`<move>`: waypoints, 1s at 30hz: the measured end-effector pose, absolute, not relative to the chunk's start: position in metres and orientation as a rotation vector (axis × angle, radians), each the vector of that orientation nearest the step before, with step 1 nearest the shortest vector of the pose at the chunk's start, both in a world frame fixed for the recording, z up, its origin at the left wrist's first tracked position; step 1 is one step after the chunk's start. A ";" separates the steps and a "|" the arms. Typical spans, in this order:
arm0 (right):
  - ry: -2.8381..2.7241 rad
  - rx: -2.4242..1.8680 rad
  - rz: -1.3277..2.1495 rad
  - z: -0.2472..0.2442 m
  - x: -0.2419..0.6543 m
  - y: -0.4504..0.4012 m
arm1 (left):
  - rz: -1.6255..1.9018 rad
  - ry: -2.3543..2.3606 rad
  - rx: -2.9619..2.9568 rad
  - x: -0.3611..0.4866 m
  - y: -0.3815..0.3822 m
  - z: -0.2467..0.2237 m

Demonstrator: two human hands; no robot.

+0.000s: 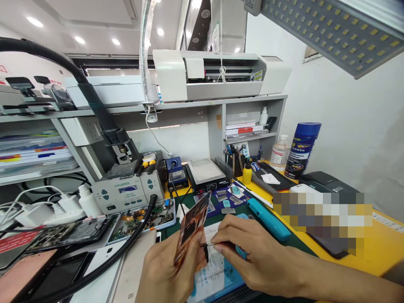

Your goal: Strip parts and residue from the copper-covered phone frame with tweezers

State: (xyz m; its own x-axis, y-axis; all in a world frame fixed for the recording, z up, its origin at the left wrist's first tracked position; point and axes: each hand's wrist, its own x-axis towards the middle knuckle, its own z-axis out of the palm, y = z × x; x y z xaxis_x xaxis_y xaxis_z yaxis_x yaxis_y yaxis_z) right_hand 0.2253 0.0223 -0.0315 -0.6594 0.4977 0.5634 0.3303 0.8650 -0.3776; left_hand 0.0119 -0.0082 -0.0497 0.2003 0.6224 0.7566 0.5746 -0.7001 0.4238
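Note:
Upright and tilted, a thin copper-coloured phone panel [192,225] is held in my left hand [168,267], with the thumb on its near face. Close to its right side, my right hand [249,248] is closed, thumb and forefinger pinching a thin metal tool [208,244] whose tip is at the panel's edge. A small black strip [206,253] hangs by the panel below the tool. Under both hands lie a white printed sheet [214,273] and a light-blue tray [235,284] on a green mat.
Several phones and a parts tray [170,216] lie at the left. A black hose [126,246] curves across them. Behind are a rework station [123,191] and a heating plate [208,176]. A teal tool [268,219], yellow bottle [247,174] and spray can [301,151] stand or lie at the right.

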 end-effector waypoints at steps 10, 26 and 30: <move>-2.431 -0.468 -0.332 -0.040 0.227 0.023 | 1.466 1.342 2.223 0.014 -0.009 -0.054; -2.377 -0.392 -0.440 -0.043 0.228 0.022 | 1.380 1.417 1.846 0.021 -0.013 -0.040; -2.343 -0.419 -0.402 -0.043 0.226 0.023 | 1.315 1.352 1.510 0.023 -0.013 -0.024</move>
State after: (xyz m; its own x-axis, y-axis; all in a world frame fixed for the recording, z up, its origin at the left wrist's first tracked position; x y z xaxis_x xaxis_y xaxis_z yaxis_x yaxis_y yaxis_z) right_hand 0.2263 0.0229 -0.0425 -0.6942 0.1837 0.6959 0.4053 0.8988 0.1670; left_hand 0.0232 -0.0133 -0.0240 -0.0653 0.9725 0.2237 0.2499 -0.2011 0.9471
